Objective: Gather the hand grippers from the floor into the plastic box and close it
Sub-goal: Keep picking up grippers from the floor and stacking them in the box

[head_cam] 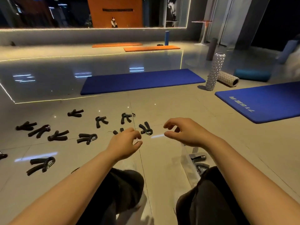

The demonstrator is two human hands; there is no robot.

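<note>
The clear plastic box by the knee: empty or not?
Not empty: the clear plastic box already holds at least two black hand grippers.

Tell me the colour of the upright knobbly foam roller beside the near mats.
White, or pale grey in this dim light: the upright foam roller shows best in the head view.

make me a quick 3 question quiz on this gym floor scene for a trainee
1. True or false: both hands hold a hand gripper.
2. Where is the clear plastic box: A) on a blue mat, B) by the person's right knee, C) against the mirror wall?
3. Which side of the person do most loose grippers lie on?

Key:
1. False: the left hand and right hand hold nothing.
2. B: the plastic box sits there with grippers inside.
3. The left, like this loose gripper on the floor.
</note>
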